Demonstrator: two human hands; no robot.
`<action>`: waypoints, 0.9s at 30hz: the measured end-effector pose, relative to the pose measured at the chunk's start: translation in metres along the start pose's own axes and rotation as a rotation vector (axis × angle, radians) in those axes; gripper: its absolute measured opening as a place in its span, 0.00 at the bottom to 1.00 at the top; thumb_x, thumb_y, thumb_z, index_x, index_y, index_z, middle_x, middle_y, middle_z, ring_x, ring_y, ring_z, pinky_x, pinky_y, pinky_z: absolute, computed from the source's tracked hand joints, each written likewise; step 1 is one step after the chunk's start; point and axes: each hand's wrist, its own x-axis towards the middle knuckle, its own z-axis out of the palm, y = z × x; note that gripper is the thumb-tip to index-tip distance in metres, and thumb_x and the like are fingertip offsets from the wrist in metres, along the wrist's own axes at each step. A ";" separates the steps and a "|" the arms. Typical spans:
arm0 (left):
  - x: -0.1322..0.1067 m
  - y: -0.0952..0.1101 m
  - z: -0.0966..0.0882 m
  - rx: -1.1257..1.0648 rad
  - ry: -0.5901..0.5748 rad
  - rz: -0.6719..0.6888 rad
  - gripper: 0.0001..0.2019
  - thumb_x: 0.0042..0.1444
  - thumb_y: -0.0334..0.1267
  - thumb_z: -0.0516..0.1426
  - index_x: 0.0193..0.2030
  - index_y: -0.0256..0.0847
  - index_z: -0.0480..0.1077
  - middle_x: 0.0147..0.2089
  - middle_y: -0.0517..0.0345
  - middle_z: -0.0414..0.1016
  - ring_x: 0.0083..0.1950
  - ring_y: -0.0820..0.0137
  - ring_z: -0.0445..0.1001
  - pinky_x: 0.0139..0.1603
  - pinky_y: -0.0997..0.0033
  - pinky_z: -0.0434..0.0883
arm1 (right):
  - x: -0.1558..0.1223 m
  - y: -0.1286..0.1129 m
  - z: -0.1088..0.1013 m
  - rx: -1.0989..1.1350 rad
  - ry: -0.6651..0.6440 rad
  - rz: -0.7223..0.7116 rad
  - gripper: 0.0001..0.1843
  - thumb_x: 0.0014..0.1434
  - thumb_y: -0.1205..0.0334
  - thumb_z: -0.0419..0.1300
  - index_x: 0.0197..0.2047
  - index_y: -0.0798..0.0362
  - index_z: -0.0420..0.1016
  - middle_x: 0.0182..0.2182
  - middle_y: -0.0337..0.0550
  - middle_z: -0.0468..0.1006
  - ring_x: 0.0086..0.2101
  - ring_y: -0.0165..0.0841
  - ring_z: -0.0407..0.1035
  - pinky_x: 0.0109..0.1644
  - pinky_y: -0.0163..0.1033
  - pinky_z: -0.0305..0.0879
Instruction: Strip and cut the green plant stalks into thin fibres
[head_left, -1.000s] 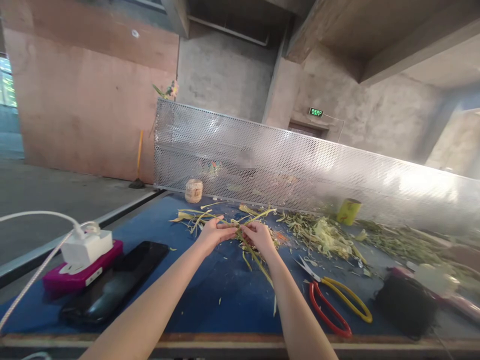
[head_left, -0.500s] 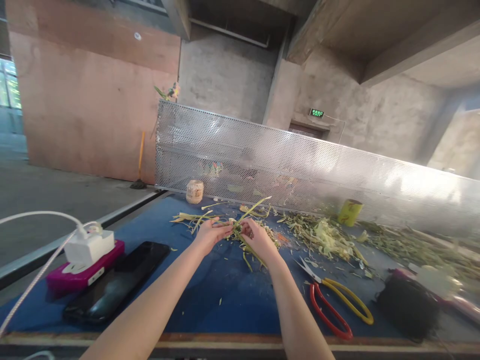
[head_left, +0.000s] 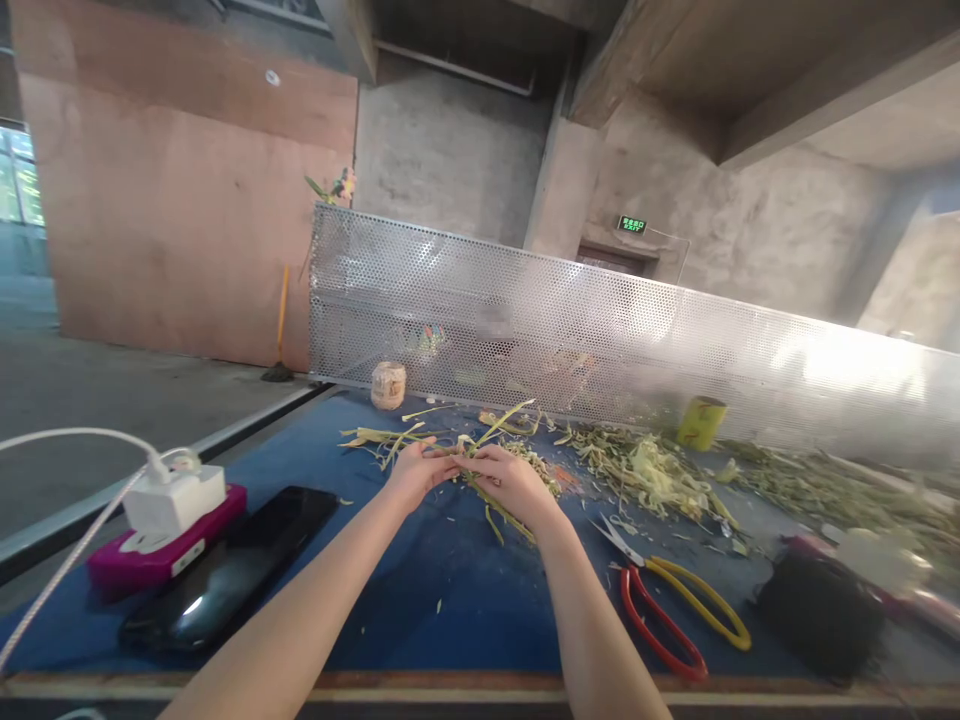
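Both hands meet over the middle of the blue tabletop (head_left: 435, 600). My left hand (head_left: 415, 475) pinches a small bundle of green-yellow plant stalks (head_left: 501, 428) between thumb and fingers. Right beside it, my right hand (head_left: 510, 482) is closed on the same stalks, its fingertips touching the left ones. One stalk sticks up past the fingers toward the back, and others slant down below the right hand. Loose pale stalks (head_left: 375, 437) lie to the left of my left hand. Chopped bits (head_left: 536, 460) lie behind the right hand. The exact grip point is hidden by the fingers.
Scissors (head_left: 637, 560) with red and yellow handles lie right of my forearm, near a dark bundle (head_left: 817, 615). Plant heaps (head_left: 645, 465) and a yellow-green roll (head_left: 701, 423) stand behind. At left are a phone (head_left: 232, 570) and power strip (head_left: 165, 545). A perforated metal screen (head_left: 480, 310) bounds the back.
My right fingers have shifted left and stretched over to meet the left fingertips at the stalks. The left hand keeps its hold. The camera view has moved slightly.
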 end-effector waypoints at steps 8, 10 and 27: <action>-0.001 0.006 0.003 0.020 0.001 0.012 0.34 0.42 0.14 0.57 0.56 0.28 0.49 0.24 0.56 0.75 0.25 0.71 0.75 0.30 0.74 0.73 | 0.002 -0.002 0.003 0.146 0.058 -0.018 0.13 0.54 0.64 0.54 0.41 0.44 0.75 0.34 0.41 0.69 0.32 0.27 0.65 0.37 0.31 0.61; -0.003 0.003 0.004 0.043 -0.028 -0.005 0.38 0.39 0.14 0.58 0.57 0.27 0.47 0.23 0.56 0.75 0.25 0.69 0.75 0.31 0.72 0.73 | 0.003 0.000 0.005 0.202 0.155 0.015 0.11 0.54 0.62 0.55 0.39 0.47 0.76 0.34 0.42 0.68 0.33 0.28 0.65 0.36 0.32 0.62; 0.003 -0.019 -0.001 0.404 -0.308 0.127 0.50 0.30 0.28 0.66 0.61 0.33 0.46 0.30 0.48 0.77 0.22 0.67 0.74 0.20 0.74 0.68 | 0.005 0.008 0.006 0.057 0.340 0.325 0.09 0.52 0.57 0.56 0.30 0.49 0.76 0.24 0.40 0.74 0.31 0.33 0.67 0.44 0.42 0.53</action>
